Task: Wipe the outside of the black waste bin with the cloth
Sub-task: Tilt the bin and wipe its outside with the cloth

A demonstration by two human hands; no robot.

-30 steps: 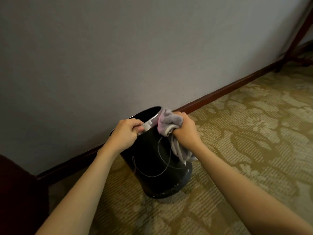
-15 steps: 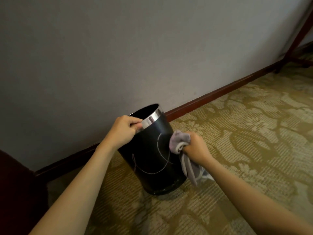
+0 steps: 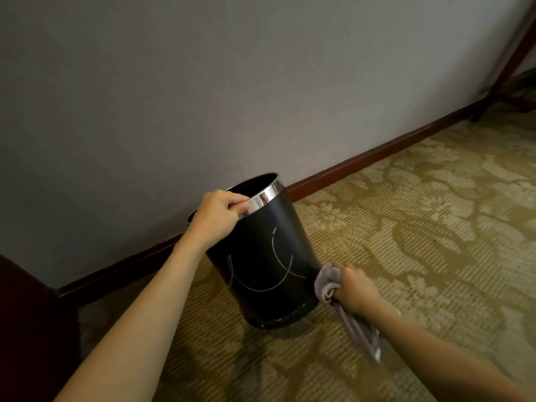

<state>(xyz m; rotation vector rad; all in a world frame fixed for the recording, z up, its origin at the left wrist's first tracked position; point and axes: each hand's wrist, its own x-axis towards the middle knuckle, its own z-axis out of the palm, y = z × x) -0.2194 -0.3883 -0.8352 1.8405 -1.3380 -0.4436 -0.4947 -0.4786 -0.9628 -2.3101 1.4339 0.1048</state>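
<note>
Head view: the bin [image 3: 261, 265] stands on the carpet [image 3: 420, 227] near the wall [image 3: 203, 82], tilted so that its open top leans toward the wall and its base edge nearest me appears slightly raised; whether the base is fully clear of the carpet on that side I cannot tell. My left hand [image 3: 216, 217] is closed around the chrome rim [image 3: 264, 197], fingers hooked over the edge, steadying the tilt. My right hand [image 3: 352, 288] is clenched on the cloth [image 3: 327, 281], which is bunched at the front and pressed against the lower right side of the bin, just above the base; the loose tail of the cloth hangs below my wrist toward the carpet. Progress, as a judgement: the wipe is under way, with the cloth placed low on the right flank. The front face shows pale curved lines; whether these are decoration or marks to be removed I cannot tell. The side facing the wall and the left side behind my forearm are hidden, so their condition is unknown. Remaining work probably includes the front face, the hidden sides and the rim, which would require turning the bin with my left hand while the cloth keeps contact.
</note>
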